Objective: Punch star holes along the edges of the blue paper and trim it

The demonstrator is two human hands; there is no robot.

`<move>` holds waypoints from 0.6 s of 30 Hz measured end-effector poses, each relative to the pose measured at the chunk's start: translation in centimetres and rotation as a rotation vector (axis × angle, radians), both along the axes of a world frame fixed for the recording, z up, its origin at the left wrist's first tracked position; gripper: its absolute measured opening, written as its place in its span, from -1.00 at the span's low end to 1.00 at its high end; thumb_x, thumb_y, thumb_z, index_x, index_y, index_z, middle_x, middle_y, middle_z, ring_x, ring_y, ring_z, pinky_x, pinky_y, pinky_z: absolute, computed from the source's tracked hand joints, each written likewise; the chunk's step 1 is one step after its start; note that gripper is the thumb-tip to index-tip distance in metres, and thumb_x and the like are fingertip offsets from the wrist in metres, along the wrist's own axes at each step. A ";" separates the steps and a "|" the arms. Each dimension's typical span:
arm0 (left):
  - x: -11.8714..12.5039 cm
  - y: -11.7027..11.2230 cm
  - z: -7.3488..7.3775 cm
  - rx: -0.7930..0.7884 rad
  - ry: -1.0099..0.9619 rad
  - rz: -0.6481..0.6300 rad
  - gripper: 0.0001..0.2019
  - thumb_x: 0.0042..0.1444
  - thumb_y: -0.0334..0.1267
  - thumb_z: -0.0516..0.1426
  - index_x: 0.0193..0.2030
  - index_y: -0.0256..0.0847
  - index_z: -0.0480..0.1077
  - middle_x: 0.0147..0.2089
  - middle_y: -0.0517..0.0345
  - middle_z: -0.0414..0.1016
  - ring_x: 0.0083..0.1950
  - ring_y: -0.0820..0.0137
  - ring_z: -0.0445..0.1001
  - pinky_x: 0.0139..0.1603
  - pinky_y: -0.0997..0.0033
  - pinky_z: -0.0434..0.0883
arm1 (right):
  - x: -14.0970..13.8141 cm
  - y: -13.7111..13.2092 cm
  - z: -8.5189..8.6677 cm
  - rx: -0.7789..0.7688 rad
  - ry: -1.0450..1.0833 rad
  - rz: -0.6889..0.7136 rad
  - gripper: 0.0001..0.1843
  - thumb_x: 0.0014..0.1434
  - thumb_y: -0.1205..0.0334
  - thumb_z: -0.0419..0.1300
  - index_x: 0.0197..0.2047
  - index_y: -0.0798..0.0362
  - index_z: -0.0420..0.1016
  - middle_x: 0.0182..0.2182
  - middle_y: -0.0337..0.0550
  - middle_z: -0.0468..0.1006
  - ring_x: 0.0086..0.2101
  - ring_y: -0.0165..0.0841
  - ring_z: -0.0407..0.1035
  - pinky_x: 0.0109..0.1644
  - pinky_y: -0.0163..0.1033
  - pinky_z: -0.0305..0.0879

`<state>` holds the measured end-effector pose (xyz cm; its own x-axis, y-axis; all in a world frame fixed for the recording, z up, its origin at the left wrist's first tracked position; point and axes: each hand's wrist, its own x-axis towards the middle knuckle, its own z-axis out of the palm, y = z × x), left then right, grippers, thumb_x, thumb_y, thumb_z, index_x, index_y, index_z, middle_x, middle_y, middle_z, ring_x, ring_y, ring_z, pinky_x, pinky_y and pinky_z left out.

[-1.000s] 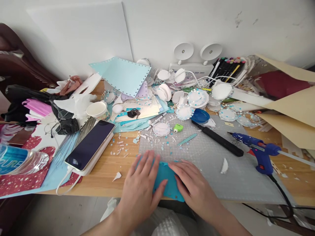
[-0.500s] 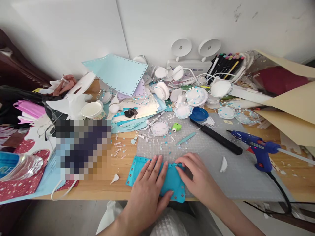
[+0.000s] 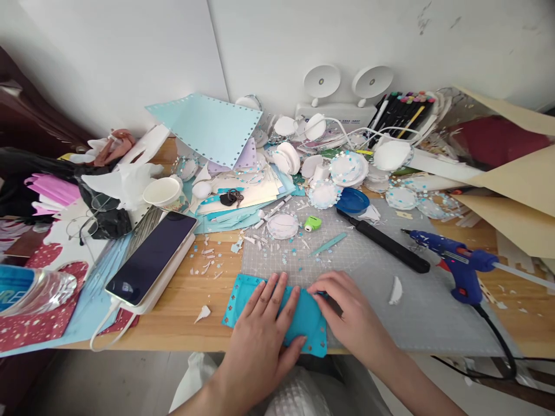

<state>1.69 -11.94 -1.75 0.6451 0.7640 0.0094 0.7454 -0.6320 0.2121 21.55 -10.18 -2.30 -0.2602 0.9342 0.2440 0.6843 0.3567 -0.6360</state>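
Note:
A teal paper piece (image 3: 306, 323) with punched star holes along its edge lies at the near edge of the grey cutting mat (image 3: 416, 312). My left hand (image 3: 260, 338) lies flat on it with fingers stretched out. My right hand (image 3: 347, 315) rests on the paper's right edge, its fingertips pressed together at the paper's top right part. Whether they pinch the paper or only press it I cannot make out.
A phone on a white power bank (image 3: 151, 260) lies left. A blue glue gun (image 3: 455, 263) and a black rod (image 3: 385, 245) lie on the mat's right. Paper discs, scraps, a paper cup (image 3: 165, 193), markers (image 3: 403, 112) and a bottle (image 3: 30, 289) crowd the table.
The teal paper has slid left and now shows more of its left part. My left hand lies further right on it; my right fingers have gathered at its top right part.

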 end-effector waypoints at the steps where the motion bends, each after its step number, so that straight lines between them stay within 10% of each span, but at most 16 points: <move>1: 0.0 0.0 0.0 -0.003 -0.002 0.001 -0.35 0.29 -0.01 -0.07 0.42 -0.19 -0.16 0.45 -0.09 -0.20 0.44 0.09 -0.13 0.33 0.06 0.10 | 0.0 0.0 0.0 0.027 -0.006 0.014 -0.82 0.22 0.47 0.05 -0.30 0.04 0.41 -0.35 -0.15 0.45 -0.27 -0.30 0.35 -0.18 -0.18 0.35; 18: 1.2 -0.4 0.5 -0.034 -0.009 0.088 -0.34 0.19 -0.12 0.05 0.40 -0.11 -0.07 0.45 -0.15 -0.19 0.43 0.02 -0.13 0.32 -0.02 0.12 | 2.1 -2.5 -0.8 0.203 -0.224 0.198 -0.63 0.26 0.52 -0.05 0.02 0.11 0.44 -0.05 -0.11 0.55 0.00 -0.21 0.26 0.03 -0.03 0.18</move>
